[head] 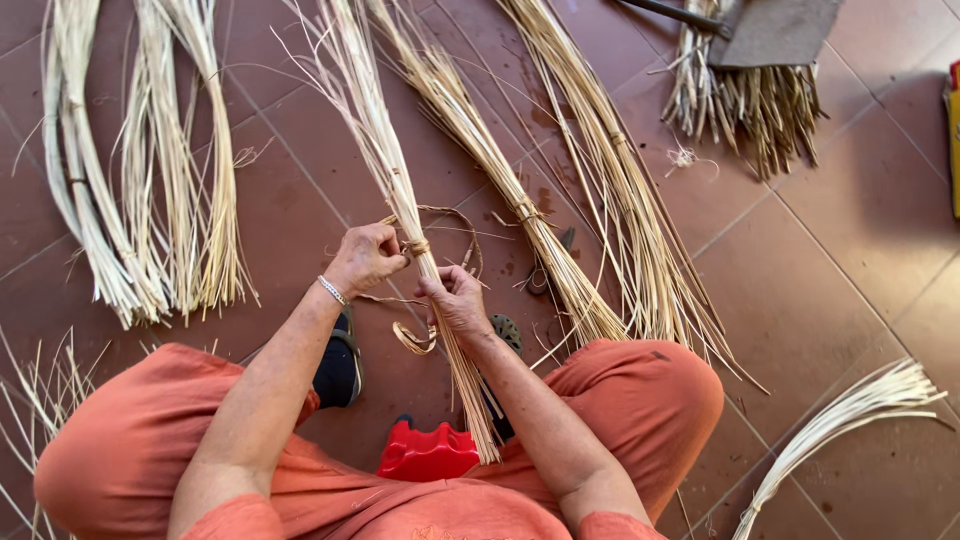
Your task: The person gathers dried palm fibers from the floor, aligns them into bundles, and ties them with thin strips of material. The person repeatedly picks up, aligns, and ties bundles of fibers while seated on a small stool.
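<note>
Red-brown tiled floor [860, 250], cane bundles laid across it. Person seated low on a red stool [428, 452], orange trousers. Left hand [366, 258], bracelet at wrist, fingers curled shut on the tie strip [415, 246] wrapped round a pale bundle [375, 130]. Right hand [455, 300] just below, fingers pressed round the same bundle, a loose curl of strip [412, 340] hanging beside it. The bundle runs between the knees, cut ends over the stool. Tied bundles [610, 200] lie right; loose canes [140, 200] left.

yellow and red package edge [953, 135] at right border, on floor tiles
</note>
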A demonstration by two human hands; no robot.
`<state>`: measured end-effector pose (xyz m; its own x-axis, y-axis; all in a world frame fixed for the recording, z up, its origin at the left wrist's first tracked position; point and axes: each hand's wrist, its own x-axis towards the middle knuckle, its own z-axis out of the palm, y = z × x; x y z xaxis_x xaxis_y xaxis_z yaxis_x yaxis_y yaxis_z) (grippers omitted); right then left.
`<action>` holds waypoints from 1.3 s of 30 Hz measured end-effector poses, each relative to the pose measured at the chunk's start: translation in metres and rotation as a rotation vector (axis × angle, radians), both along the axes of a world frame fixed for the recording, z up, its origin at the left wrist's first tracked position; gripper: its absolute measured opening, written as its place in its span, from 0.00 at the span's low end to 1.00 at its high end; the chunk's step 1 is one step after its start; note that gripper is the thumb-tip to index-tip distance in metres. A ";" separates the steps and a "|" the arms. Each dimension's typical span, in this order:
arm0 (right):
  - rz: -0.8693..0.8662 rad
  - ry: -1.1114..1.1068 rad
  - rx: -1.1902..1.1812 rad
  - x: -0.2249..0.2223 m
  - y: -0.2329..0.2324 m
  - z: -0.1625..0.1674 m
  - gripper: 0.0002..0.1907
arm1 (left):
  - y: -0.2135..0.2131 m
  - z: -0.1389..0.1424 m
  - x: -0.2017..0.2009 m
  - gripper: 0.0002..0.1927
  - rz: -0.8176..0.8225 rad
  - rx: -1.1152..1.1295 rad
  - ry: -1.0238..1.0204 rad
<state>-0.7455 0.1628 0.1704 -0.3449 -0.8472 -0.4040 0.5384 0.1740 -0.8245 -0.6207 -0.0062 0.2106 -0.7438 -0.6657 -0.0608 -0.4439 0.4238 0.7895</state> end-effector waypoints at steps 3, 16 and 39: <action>0.004 0.042 0.037 -0.003 0.001 -0.001 0.13 | 0.012 0.015 -0.008 0.11 0.008 -0.119 -0.077; -0.065 0.214 0.008 -0.013 -0.015 -0.016 0.11 | 0.000 0.004 -0.016 0.09 -0.156 -0.238 0.069; 0.003 0.207 -0.003 -0.010 -0.018 0.001 0.12 | -0.033 -0.009 -0.008 0.10 0.145 0.185 -0.038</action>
